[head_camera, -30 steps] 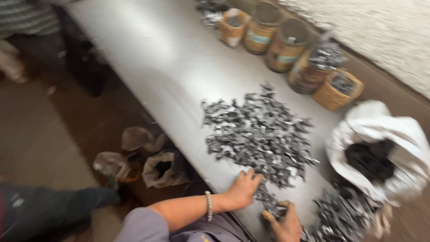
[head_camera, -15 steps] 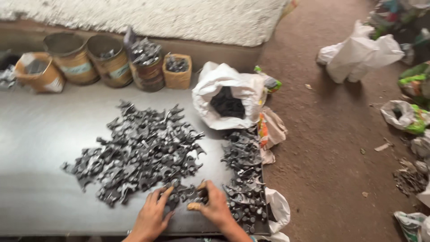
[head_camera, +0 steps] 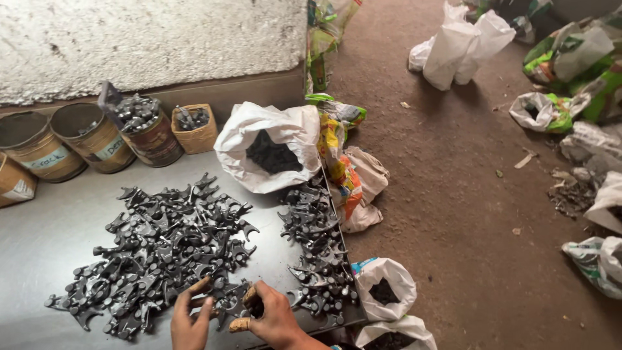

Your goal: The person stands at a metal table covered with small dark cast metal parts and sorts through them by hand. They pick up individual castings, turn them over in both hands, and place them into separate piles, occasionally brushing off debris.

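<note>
The grey metal table (head_camera: 39, 246) runs in from the left and ends at its right edge just past a narrow row of dark metal parts (head_camera: 317, 253), where a white sack (head_camera: 269, 146) full of dark pieces sits at the far right corner and smaller open sacks (head_camera: 385, 285) hang off the near right corner. Bare tabletop lies open to the left and near left of the main heap; the far edge is lined with round tins (head_camera: 97, 139) and a small woven basket (head_camera: 194, 126) against a low ledge. Right of the table, brown dirt floor stretches out, with more bags scattered far right. The large pile of metal parts (head_camera: 162, 246) spreads across the table's middle: dark grey, forked, bracket-like castings, tangled and overlapping. At the near edge of this pile the left hand (head_camera: 190, 317) rests with fingers spread on the parts, while the right hand (head_camera: 272, 314) curls loosely around one dark piece, thumb and fingers pinching it.
</note>
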`<state>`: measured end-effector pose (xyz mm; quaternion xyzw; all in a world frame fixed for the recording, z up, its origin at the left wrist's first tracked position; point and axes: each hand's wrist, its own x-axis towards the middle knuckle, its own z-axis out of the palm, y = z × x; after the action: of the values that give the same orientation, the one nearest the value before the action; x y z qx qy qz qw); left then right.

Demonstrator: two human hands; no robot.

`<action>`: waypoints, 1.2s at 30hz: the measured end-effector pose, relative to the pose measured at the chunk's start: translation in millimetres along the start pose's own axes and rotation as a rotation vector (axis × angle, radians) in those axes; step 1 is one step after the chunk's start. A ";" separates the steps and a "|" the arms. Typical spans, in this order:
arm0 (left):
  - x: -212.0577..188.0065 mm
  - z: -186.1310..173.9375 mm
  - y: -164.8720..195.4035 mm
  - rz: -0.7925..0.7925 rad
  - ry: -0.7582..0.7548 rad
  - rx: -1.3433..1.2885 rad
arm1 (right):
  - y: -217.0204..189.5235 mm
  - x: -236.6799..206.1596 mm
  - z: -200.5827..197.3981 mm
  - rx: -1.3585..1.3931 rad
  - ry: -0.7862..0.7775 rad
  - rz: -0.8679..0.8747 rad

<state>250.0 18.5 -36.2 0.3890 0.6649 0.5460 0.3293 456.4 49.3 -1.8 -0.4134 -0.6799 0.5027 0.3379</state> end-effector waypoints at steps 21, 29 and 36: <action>52.6 0.5 37.9 -0.143 -0.173 -0.727 | -6.0 75.1 9.7 1.070 0.138 0.324; 40.2 -2.7 23.9 -0.078 -0.195 -0.686 | -10.0 91.0 32.0 1.111 0.121 0.486; 41.6 -14.8 0.2 -0.257 -0.122 -0.783 | 3.4 96.0 58.3 1.127 0.082 0.488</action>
<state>217.3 48.1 -33.8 0.1801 0.4295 0.6879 0.5567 364.9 112.8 -16.3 -0.3337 -0.1820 0.8313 0.4055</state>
